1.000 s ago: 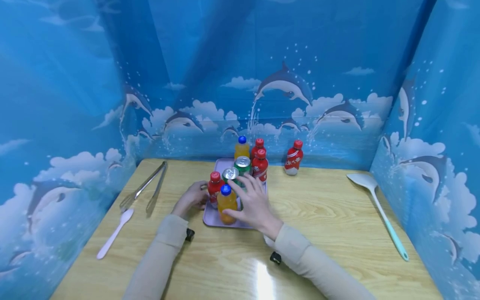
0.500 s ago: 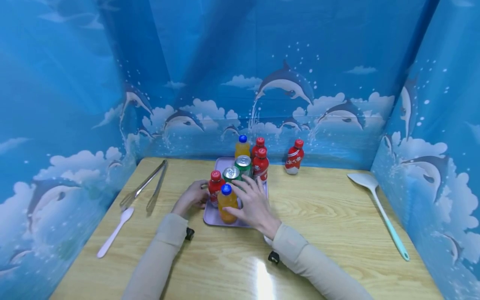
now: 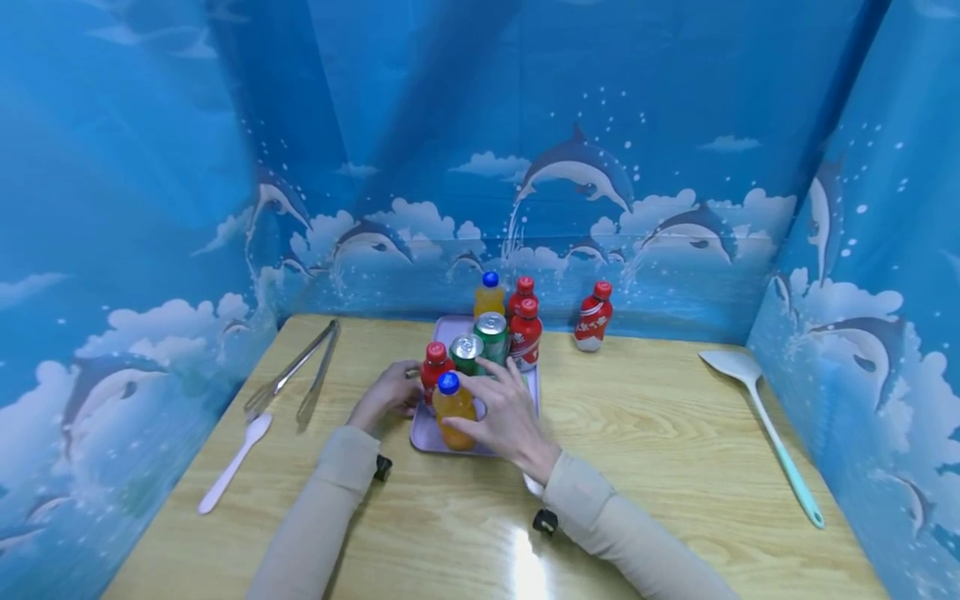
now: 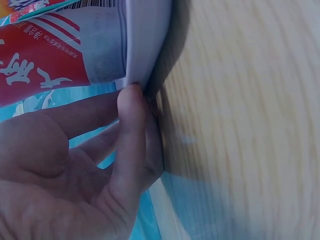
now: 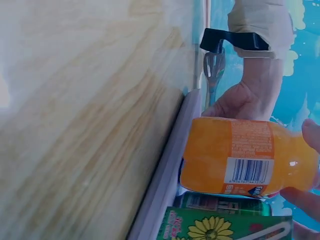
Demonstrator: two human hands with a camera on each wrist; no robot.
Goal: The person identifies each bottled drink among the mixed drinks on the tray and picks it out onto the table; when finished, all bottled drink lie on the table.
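Note:
My left hand (image 3: 390,392) pinches the left rim of a pale purple tray (image 4: 145,37), thumb on its outer side in the left wrist view. A red bottle (image 3: 435,377) stands just inside that rim. My right hand (image 3: 510,414) holds an orange drink bottle (image 3: 450,404) with a blue cap between thumb and fingers near its top; the bottle leans slightly at the tray's front. Behind it on the tray are two green cans (image 3: 491,332), two more red bottles (image 3: 525,337) and another orange drink bottle (image 3: 490,298). A green flowered carton (image 5: 220,227) shows beside the held bottle.
One red bottle (image 3: 592,321) stands on the table right of the tray, near the backdrop. Metal tongs (image 3: 324,367) and a pale spoon (image 3: 234,468) lie at the left. A spatula (image 3: 776,437) with a mint handle lies at the right edge.
My right thumb and fingers have come in around the orange drink bottle, whose cap now tips slightly left. The left hand stays at the tray rim.

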